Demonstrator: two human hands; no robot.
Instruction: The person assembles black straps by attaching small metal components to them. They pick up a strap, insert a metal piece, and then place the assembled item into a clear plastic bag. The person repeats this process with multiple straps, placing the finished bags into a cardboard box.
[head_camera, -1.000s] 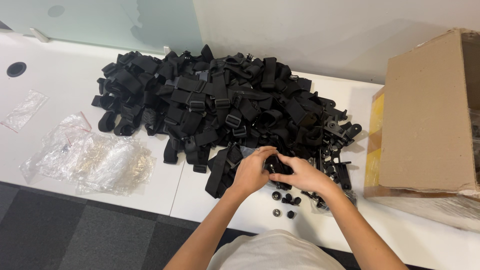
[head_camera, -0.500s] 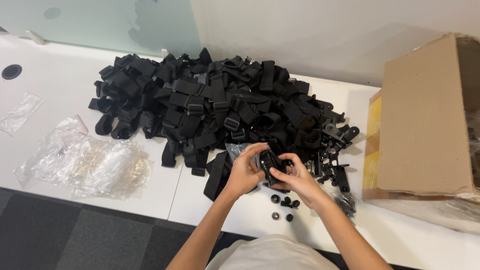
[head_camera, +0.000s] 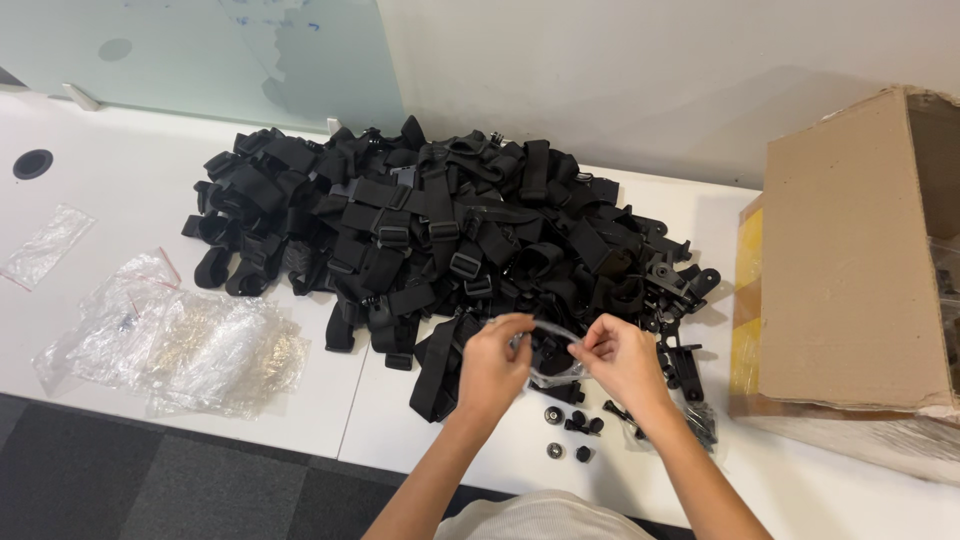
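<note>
The cardboard box (head_camera: 860, 260) runs off the right edge, its contents unseen.

Light: bright, even, overhead | Shadows: soft, cardboard box (head_camera: 850, 250) onto wall | Glare: mild on worktop (head_camera: 120, 200) | Focus: sharp | Edges: slight wide-angle bend

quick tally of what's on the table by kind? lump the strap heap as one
Pile of black straps: 1
Cardboard box: 1
Heap of clear plastic bags: 1
Single flat clear bag: 1
Clear bag held between left hand and right hand, bag at: 1
Small black knobs loose by the hands: about 5, hard to tell
Total: about 10
</note>
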